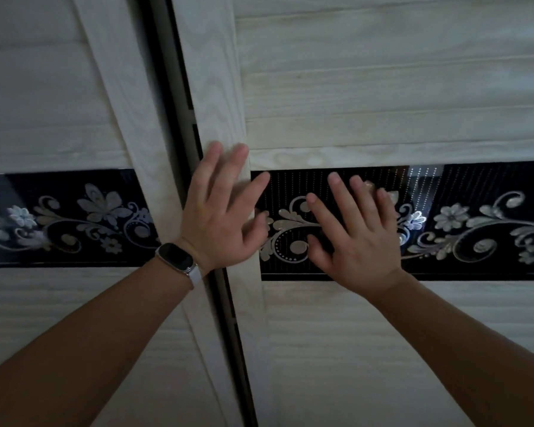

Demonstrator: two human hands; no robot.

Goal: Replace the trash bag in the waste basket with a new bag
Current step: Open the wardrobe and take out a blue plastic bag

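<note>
No waste basket or trash bag is in view. I face two pale wooden sliding wardrobe doors at close range. My left hand (222, 211), with a dark watch on its wrist, lies with straight fingers on the left edge frame of the right door (383, 87). My right hand (355, 232) presses flat with spread fingers on that door's black glass band with silver flowers (475, 223). Neither hand holds anything.
The left door (43, 103) sits behind the right one, with a dark gap and track rail (179, 87) between them. The same black floral band (59, 217) runs across the left door. The doors fill the whole view.
</note>
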